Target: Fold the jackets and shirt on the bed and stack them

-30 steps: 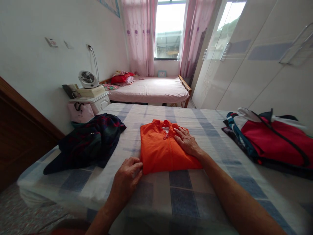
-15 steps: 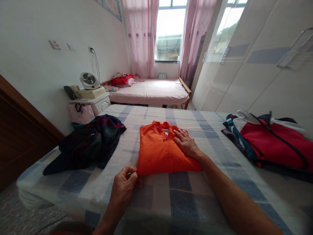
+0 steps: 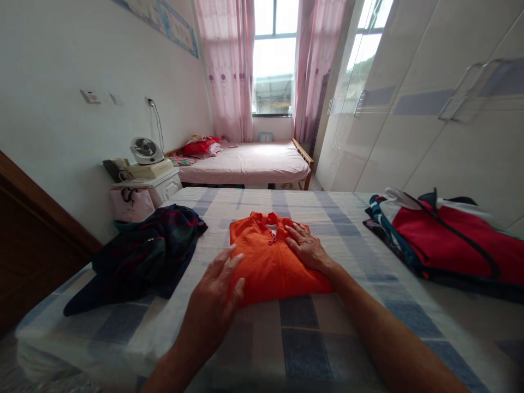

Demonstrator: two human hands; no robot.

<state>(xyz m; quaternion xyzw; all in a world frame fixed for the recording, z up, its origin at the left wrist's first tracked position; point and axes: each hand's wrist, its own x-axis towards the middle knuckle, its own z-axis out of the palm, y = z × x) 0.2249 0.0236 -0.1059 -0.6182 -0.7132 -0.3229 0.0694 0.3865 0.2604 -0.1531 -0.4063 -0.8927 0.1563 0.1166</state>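
Observation:
A folded orange zip-up garment lies in the middle of a bed with a blue and white checked sheet. My right hand rests flat on the garment's upper right part, fingers stretched out near the collar and zip. My left hand lies open with fingers spread at the garment's lower left corner, its fingertips on the orange cloth. Neither hand holds anything.
A dark plaid garment lies crumpled on the bed's left side. A pile of red, white and dark jackets sits at the right edge. Beyond stand a nightstand with a fan, a second bed and white wardrobe doors.
My left hand let go of the garment's lower left corner, opened and moved up onto the cloth. The right hand stayed flat on the garment. The camera tilted upward slightly.

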